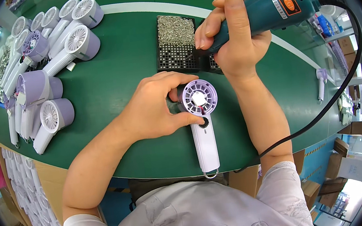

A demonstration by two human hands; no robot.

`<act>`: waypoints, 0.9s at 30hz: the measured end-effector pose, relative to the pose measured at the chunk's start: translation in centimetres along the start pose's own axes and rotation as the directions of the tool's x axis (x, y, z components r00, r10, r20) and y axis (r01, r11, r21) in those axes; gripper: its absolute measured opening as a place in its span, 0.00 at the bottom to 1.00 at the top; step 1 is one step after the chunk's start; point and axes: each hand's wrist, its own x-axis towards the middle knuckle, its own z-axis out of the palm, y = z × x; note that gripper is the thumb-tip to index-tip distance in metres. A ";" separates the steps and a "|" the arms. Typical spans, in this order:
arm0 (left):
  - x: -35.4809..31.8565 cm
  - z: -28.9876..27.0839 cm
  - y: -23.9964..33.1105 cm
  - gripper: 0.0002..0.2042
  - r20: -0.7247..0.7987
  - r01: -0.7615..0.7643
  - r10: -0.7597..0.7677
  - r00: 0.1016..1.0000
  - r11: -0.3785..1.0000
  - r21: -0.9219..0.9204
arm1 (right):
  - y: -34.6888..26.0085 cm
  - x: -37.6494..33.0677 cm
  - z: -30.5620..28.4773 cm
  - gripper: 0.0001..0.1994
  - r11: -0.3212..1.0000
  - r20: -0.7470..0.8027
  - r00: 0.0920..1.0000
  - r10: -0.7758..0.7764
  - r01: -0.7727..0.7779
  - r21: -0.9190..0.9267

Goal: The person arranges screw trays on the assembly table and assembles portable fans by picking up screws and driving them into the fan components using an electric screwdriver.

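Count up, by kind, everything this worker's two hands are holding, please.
Purple-and-white handheld fan: 1, in the left hand
Green corded power tool: 1, in the right hand
Total: 2

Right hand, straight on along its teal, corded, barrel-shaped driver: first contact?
Likely the black, rectangular, perforated tray holding small silvery metal pieces. The right hand aims the driver down-left over it; height above it is unclear.
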 end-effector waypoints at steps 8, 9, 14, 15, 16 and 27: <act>0.0 0.0 -0.2 0.36 0.001 -0.016 0.016 1.000 1.000 0.005 | 0.2 -0.1 0.1 0.14 1.000 -0.016 1.000 0.026 -0.026 0.018; 0.0 0.0 -0.1 0.36 -0.003 -0.017 0.017 1.000 1.000 0.002 | 0.2 -0.1 0.1 0.14 1.000 0.012 1.000 0.006 -0.006 -0.022; 0.0 0.0 -0.2 0.36 -0.012 -0.026 0.026 1.000 1.000 0.002 | 0.3 -0.1 0.1 0.13 1.000 0.013 1.000 0.018 -0.017 -0.011; 0.0 0.0 -0.2 0.36 -0.007 -0.019 0.019 1.000 1.000 0.004 | 0.3 -0.2 0.1 0.13 1.000 0.018 1.000 0.022 -0.022 -0.013; 0.0 -0.1 -0.1 0.36 -0.002 -0.013 0.013 1.000 1.000 0.006 | 0.3 -0.2 0.1 0.13 1.000 0.019 1.000 0.022 -0.021 -0.013; 0.1 -0.2 0.6 0.33 -0.007 0.024 -0.024 1.000 1.000 -0.002 | 0.0 -0.1 1.1 0.09 0.994 -0.050 0.994 0.094 -0.090 0.062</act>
